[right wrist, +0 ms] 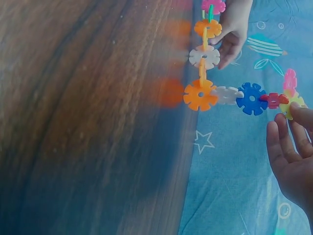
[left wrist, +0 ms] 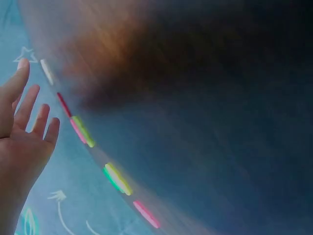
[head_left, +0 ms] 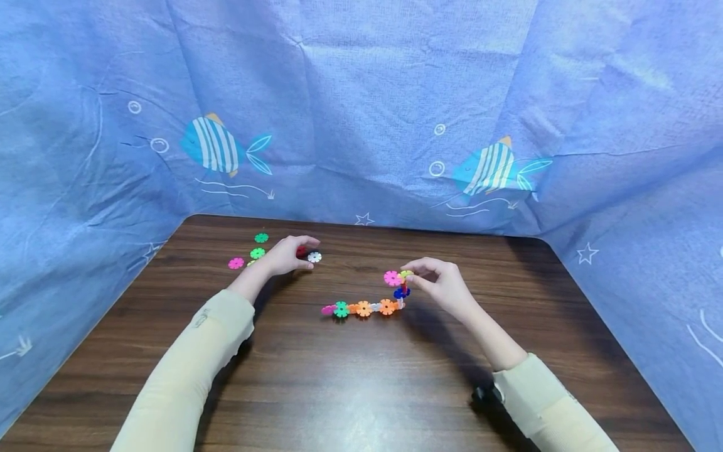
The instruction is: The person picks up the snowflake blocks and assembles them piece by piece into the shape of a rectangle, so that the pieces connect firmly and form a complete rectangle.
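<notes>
Right hand (head_left: 443, 284) pinching yellow flower disc (head_left: 405, 274) at interlocked chain's (head_left: 364, 308) two o'clock; left hand (head_left: 284, 256) spreading wide beside white disc (head_left: 314, 257), ten o'clock.

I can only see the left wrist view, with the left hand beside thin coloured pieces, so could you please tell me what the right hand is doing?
Observer: In the right wrist view, the right hand pinches a yellow flower-shaped plastic disc between thumb and fingers.
Operator: Thank you; would you kindly tell me whether that disc is linked to anything longer?
Observer: Yes, it belongs to a chain: next come a red notched plastic disc, a blue flower-shaped plastic disc, a white flower-shaped plastic disc and then an orange flower-shaped plastic disc, where the chain turns a corner.
</notes>
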`<state>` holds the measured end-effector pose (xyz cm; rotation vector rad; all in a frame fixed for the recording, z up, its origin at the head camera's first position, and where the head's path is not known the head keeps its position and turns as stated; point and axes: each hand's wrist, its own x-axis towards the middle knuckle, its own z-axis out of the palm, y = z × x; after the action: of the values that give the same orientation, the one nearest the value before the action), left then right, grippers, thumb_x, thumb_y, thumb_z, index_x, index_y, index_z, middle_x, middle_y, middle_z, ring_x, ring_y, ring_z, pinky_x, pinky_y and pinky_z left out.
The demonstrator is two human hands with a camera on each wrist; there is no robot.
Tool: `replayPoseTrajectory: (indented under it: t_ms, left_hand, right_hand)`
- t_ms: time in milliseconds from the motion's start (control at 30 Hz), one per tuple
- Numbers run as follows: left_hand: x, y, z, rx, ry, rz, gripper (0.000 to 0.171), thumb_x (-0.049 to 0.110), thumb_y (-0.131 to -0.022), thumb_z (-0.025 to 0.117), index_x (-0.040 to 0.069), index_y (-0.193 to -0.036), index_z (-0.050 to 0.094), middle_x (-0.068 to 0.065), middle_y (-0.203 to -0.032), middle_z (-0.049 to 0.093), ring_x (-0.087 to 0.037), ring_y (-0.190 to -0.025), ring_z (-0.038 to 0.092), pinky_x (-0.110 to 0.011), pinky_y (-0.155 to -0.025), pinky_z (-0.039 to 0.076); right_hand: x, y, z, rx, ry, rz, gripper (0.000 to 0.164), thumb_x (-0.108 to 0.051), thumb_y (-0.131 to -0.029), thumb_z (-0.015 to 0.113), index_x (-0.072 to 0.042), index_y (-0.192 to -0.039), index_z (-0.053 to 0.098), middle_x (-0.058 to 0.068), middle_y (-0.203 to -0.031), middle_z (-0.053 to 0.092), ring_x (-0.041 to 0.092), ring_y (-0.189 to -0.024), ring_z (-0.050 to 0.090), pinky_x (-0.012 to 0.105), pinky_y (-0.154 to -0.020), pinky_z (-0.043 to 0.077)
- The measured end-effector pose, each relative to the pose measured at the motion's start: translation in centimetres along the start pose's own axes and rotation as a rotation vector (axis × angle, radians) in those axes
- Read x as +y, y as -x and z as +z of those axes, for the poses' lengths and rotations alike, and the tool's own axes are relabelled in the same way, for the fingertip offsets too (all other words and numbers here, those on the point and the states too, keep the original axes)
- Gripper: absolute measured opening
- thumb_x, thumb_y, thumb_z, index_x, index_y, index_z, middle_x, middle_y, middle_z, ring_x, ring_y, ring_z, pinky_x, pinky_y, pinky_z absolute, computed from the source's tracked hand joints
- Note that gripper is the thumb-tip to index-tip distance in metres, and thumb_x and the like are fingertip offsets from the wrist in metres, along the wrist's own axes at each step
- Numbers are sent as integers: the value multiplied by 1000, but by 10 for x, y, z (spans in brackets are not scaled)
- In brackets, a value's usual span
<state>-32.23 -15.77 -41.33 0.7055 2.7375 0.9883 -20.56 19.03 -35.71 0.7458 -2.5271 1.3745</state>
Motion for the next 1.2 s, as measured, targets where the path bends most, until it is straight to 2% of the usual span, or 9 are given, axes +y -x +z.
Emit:
replayPoseTrajectory:
  t_ms: [133, 300, 500, 667, 767, 933, 1033, 1200]
  left_hand:
    - [-1, -5, 3, -23, -38, -11, 53, 6, -85, 69, -1, -133, 48, -19, -133, 53, -33, -127, 44, -47, -106, 35]
    - [-1, -10, 6, -29, -61, -26, 44, 6, -85, 69, 3, -127, 57, -15, -127, 59, -31, -123, 48, -45, -103, 39]
    - [-2, -13, 6, -22, -78, 4, 33, 4, -84, 70, 4, -116, 65, -11, -113, 66, -28, -111, 57, -42, -94, 46]
    - [-1, -10, 6, -22, -103, 7, 33, 7, -80, 74, 5, -113, 67, -8, -103, 68, -24, -97, 59, -40, -89, 46]
    - [1, -7, 5, -18, -128, 19, 29, 9, -78, 77, 6, -106, 70, -6, -95, 67, -21, -88, 58, -38, -84, 46]
    - [2, -5, 4, 12, -169, 57, 11, 11, -77, 77, 8, -85, 71, 0, -77, 65, -13, -74, 56, -29, -72, 46]
    - [4, -3, 2, 36, -153, 70, 8, 12, -78, 77, 10, -79, 69, 3, -71, 63, -10, -70, 54, -27, -69, 45]
    - [15, 4, -1, 55, -106, 73, 8, 13, -81, 75, 11, -81, 67, 3, -73, 64, -11, -71, 56, -28, -69, 46]
  right_hand:
    - [0, -1, -1, -5, -5, -2, 17, -3, -85, 68, 3, -101, 69, 14, -90, 71, 33, -75, 67, 34, -66, 55]
    - [0, -1, 0, -8, -1, 0, 16, -3, -86, 67, 1, -101, 69, 14, -91, 71, 33, -75, 67, 32, -66, 55]
    - [-3, -1, 1, -11, -2, 12, 15, -4, -86, 67, 1, -100, 69, 14, -89, 71, 33, -75, 67, 33, -66, 55]
    - [5, -2, 4, -12, 4, 10, 15, -4, -86, 67, 0, -100, 69, 14, -90, 71, 33, -75, 67, 34, -66, 55]
    - [19, -3, 6, -9, 7, 0, 16, -8, -87, 67, -3, -101, 70, 9, -92, 71, 25, -75, 67, 33, -66, 55]
    - [37, -5, 9, -5, 8, -39, 15, -13, -87, 68, -14, -101, 72, -3, -96, 70, 9, -81, 64, 30, -68, 55]
    - [39, -5, 9, -4, 6, -54, 14, -13, -88, 68, -18, -100, 72, -5, -96, 69, 8, -83, 63, 30, -68, 55]
    - [38, -4, 9, -3, 9, -45, 13, -12, -87, 68, -17, -98, 72, -3, -92, 68, 8, -81, 62, 31, -68, 55]
